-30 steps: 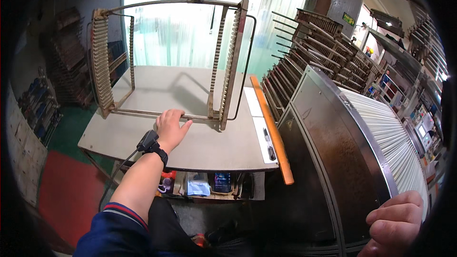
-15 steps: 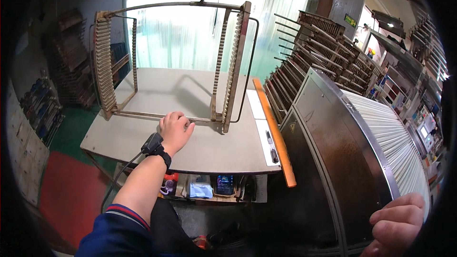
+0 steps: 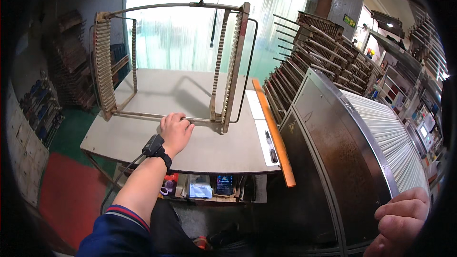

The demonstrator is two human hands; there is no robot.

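A metal rack [image 3: 234, 66] with rows of slots down its uprights stands on the grey table [image 3: 138, 140]. My left hand [image 3: 176, 131] is closed over the rack's lower front bar, its fingers curled round the far side. A black band with a small box and cable sits on that wrist. At the lower right, my right hand [image 3: 403, 216] has its fingers curled in, close to the metal rim of a machine [image 3: 333, 162]. Its palm faces away and part of it is cut off by the picture's dark edge, so anything inside it is hidden.
An orange strip [image 3: 273, 133] runs along the table's right side, beside white paper and a black marker [image 3: 271, 146]. Several slotted racks [image 3: 314, 57] are stacked behind the machine, whose top carries pale rods [image 3: 388, 133]. A shelf under the table holds a phone [image 3: 224, 185].
My right hand has shifted slightly to the right and up along the machine's rim. The left hand and the rack have stayed in place.
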